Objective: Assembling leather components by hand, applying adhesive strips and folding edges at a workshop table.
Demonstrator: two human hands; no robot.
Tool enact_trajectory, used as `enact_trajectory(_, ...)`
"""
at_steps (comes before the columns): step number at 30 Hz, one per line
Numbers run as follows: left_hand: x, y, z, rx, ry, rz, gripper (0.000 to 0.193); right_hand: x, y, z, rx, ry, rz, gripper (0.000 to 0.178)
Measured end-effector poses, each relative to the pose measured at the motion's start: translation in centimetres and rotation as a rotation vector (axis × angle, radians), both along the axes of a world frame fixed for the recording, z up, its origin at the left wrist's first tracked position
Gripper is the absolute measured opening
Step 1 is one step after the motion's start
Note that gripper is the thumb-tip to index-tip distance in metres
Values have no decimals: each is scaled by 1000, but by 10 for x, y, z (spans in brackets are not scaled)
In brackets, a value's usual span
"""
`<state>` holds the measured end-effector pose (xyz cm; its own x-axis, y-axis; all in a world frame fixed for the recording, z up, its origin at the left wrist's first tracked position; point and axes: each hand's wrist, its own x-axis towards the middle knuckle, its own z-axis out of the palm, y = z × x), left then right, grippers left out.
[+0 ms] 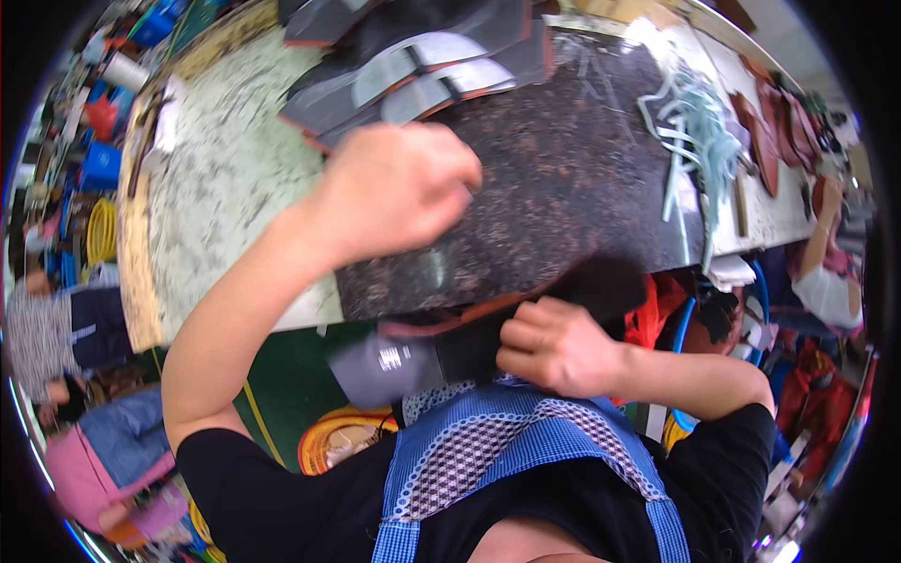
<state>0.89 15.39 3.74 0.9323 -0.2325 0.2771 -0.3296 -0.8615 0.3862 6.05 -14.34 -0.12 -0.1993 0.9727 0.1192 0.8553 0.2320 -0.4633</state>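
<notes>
My right hand (560, 349) is closed on a long black boot upper (469, 352) at the table's near edge, in front of my apron. One end of the upper is grey with a small white printed patch; a reddish-brown edge shows along its far side. My left hand (405, 183) is raised over the dark speckled stone slab (554, 178), blurred by motion. Its fingers are curled together, and I cannot make out whether anything is in them. Just beyond it lies a stack of black and grey upper pieces (422, 70) with reddish edges.
A tangle of pale blue strips (699, 131) hangs at the slab's right. Brown leather pieces (765, 122) lie farther right, near a co-worker's arm (821, 230). The pale, stained board (235, 169) covers the table's left. A yellow-and-orange round item (338, 436) sits below the table edge.
</notes>
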Motion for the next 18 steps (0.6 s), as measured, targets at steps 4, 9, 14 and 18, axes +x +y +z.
enact_trajectory(4, 53, 67, -10, 242, -246, 293, 48, -8, -29, -67, -229, 120, -128, 21)
enact_trajectory(9, 68, 122, -2, 58, 29, 194, 40, 73, 3, 52, -352, 690, -181, 28)
enact_trajectory(14, 68, 115, 26, 112, -385, 471, 21, 231, 16, 27, 224, -256, -817, 25)
enact_trajectory(18, 53, 26, 39, 414, -743, 452, 13, 304, 1, -12, 298, -365, -609, 25)
